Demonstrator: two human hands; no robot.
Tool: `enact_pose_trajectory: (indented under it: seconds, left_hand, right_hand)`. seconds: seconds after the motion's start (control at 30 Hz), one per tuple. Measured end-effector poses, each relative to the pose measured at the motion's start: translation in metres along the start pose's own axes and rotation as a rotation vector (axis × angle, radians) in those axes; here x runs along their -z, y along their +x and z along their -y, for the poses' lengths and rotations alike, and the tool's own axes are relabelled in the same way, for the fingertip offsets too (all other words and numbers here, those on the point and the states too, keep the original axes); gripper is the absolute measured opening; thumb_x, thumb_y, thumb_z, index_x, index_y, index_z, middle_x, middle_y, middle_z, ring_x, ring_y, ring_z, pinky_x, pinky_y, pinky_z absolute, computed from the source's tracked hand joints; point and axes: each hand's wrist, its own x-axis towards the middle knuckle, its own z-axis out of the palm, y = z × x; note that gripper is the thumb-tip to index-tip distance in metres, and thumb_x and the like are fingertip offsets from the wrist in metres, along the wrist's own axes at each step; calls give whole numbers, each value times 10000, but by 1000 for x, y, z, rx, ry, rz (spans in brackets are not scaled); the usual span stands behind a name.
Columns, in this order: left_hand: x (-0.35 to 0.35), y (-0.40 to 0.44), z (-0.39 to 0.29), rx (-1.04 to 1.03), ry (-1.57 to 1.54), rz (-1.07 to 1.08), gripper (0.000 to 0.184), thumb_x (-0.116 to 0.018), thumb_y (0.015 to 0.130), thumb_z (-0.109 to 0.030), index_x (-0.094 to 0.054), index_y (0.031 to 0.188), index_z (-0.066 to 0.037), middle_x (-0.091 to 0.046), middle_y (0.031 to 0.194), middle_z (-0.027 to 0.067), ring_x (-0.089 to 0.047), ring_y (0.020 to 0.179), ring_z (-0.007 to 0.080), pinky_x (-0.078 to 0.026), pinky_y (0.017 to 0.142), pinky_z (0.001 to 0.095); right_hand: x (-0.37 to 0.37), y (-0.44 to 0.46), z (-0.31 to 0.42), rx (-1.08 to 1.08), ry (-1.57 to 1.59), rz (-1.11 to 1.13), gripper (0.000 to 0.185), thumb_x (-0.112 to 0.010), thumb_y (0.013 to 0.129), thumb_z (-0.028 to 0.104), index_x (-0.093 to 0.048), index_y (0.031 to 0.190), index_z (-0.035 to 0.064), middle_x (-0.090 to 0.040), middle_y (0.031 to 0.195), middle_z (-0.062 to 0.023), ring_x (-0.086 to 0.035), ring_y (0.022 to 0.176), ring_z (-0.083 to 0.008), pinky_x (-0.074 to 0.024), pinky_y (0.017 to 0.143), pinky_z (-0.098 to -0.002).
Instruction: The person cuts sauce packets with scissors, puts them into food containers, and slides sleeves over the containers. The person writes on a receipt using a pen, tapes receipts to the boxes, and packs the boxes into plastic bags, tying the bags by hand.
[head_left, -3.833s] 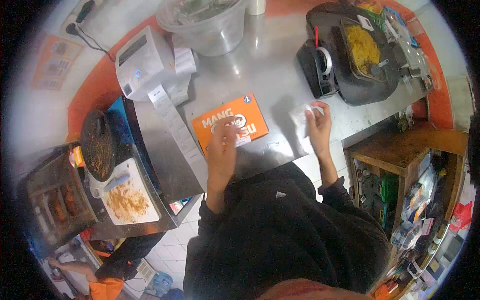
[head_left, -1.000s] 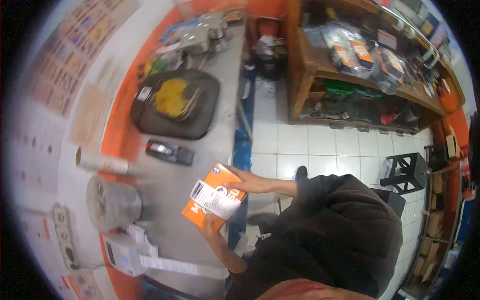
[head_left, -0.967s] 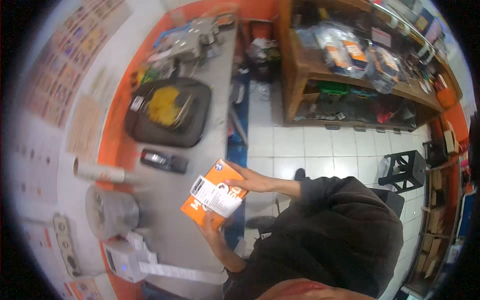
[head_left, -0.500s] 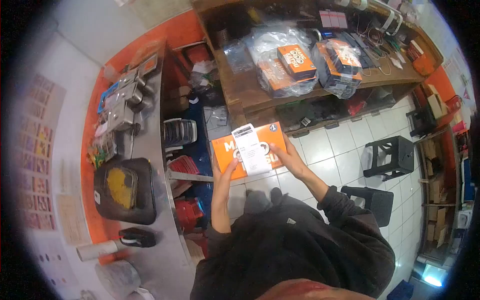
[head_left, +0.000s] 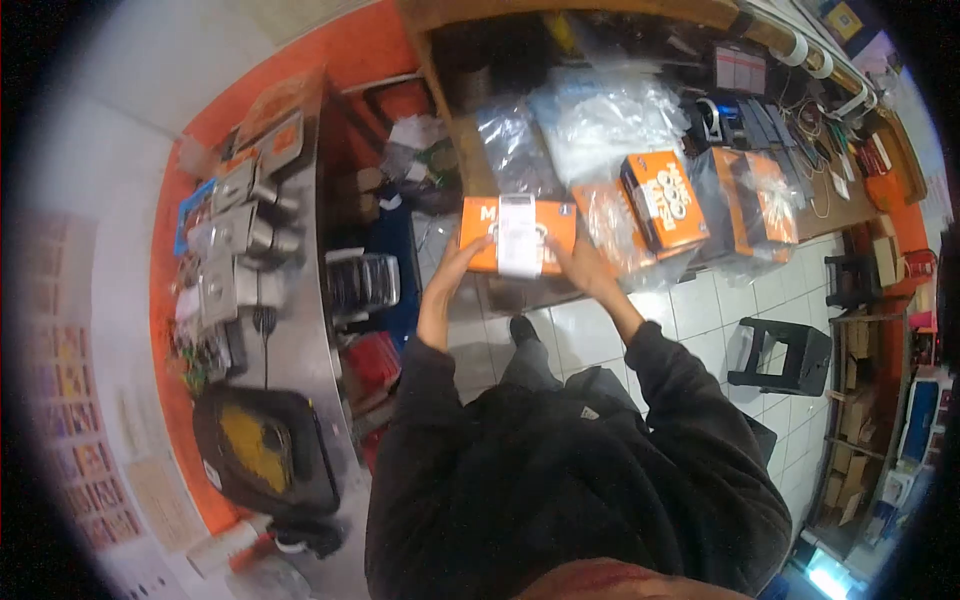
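Between my two hands is an orange cardboard box (head_left: 483, 246) with white lettering. A white printed receipt (head_left: 518, 240) lies over its middle. My left hand (head_left: 450, 272) grips the box's left end, thumb on top. My right hand (head_left: 585, 268) clasps the right end in the same way. The box is at the near edge of the wooden desk; whether it touches the desk I cannot tell. Just to its right, another orange box (head_left: 664, 203) rests on a plastic-wrapped orange box (head_left: 608, 225). Farther right are more orange boxes in a clear plastic bag (head_left: 750, 205).
A steel counter (head_left: 300, 350) with metal containers (head_left: 240, 220) and a black tray (head_left: 265, 450) runs along the left. Clear plastic bags (head_left: 615, 115) and cables are on the desk. A black stool (head_left: 780, 355) stands on the tiled floor at right.
I have stepped nearer the desk, and the held box has moved forward to the desk's edge. Both hands still hold it. The bagged boxes now appear closer and farther right.
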Motion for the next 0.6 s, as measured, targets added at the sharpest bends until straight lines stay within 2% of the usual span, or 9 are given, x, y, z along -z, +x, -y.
enact_pose_trajectory:
  seconds: [0.1, 0.17, 0.2, 0.27, 0.33, 0.37, 0.4, 0.47, 0.6]
  left_hand:
    - [4, 13, -7, 33, 15, 77, 580, -669, 824, -296, -449, 1286, -24, -581, 1101, 65, -533, 1009, 142, -409, 871, 282]
    - [9, 18, -12, 104, 38, 129, 615, -673, 825, -309, -422, 1315, -35, -568, 1139, 63, -517, 1039, 141, -393, 889, 284]
    - [12, 18, -14, 156, 54, 146, 651, -677, 827, -322, -395, 1345, -47, -555, 1178, 61, -502, 1069, 141, -376, 908, 286]
    - [19, 23, 0, 156, 35, 121, 628, -601, 881, -356, -366, 1382, -58, -540, 1232, 59, -503, 1110, 160, -374, 942, 303]
    - [33, 25, 3, 193, -408, 143, 575, -479, 939, -389, -350, 1403, -74, -504, 1300, 68, -493, 1169, 198, -361, 992, 338]
    - [40, 25, 3, 196, -433, 149, 541, -387, 968, -402, -354, 1400, -78, -460, 1356, 91, -477, 1212, 231, -364, 1009, 362]
    - [43, 23, 0, 204, -436, 150, 541, -387, 968, -402, -354, 1400, -78, -460, 1356, 91, -477, 1212, 231, -364, 1009, 362]
    - [49, 22, -12, -3, -276, 37, 564, -438, 950, -388, -346, 1396, -56, -406, 1395, 143, -390, 1289, 259, -321, 1053, 374]
    - [65, 28, -28, -152, 34, -61, 617, -594, 874, -348, -370, 1383, -79, -411, 1387, 168, -397, 1275, 299, -310, 1054, 401]
  right_hand:
    - [16, -7, 69, 12, -251, -89, 855, -719, 754, 378, -300, 1346, -76, -497, 1214, -315, -479, 1141, -456, -373, 985, -451]
    - [20, 8, 95, 370, -629, 191, 1001, -776, 664, 337, -205, 1419, 11, -311, 1382, -283, -332, 1275, -431, -289, 1049, -468]
    - [9, 16, 90, 346, -631, 175, 1001, -776, 664, 337, -205, 1419, 11, -311, 1382, -283, -332, 1275, -431, -289, 1049, -468]
    - [-16, 31, 74, 487, -958, 201, 1103, -815, 555, 370, -220, 1423, 41, -381, 1271, -280, -344, 1211, -434, -261, 1030, -503]
    - [-25, 41, 80, 460, -919, 206, 1128, -818, 517, 367, -226, 1421, 43, -403, 1200, -269, -372, 1155, -424, -260, 1017, -504]
    - [-27, 45, 82, 453, -882, 217, 1155, -821, 479, 364, -232, 1420, 45, -426, 1130, -259, -401, 1099, -414, -259, 1005, -505]
    - [-27, 44, 86, 446, -882, 222, 1155, -821, 479, 364, -232, 1420, 45, -426, 1130, -259, -401, 1099, -414, -259, 1005, -505]
    - [-23, 38, 104, 315, -710, 198, 1165, -808, 453, 351, -236, 1423, 50, -427, 1090, -253, -408, 1080, -386, -269, 989, -476]
    - [45, 24, 154, 218, -453, 224, 1106, -812, 506, 308, -246, 1418, 40, -436, 1094, -244, -408, 1083, -417, -287, 986, -493]
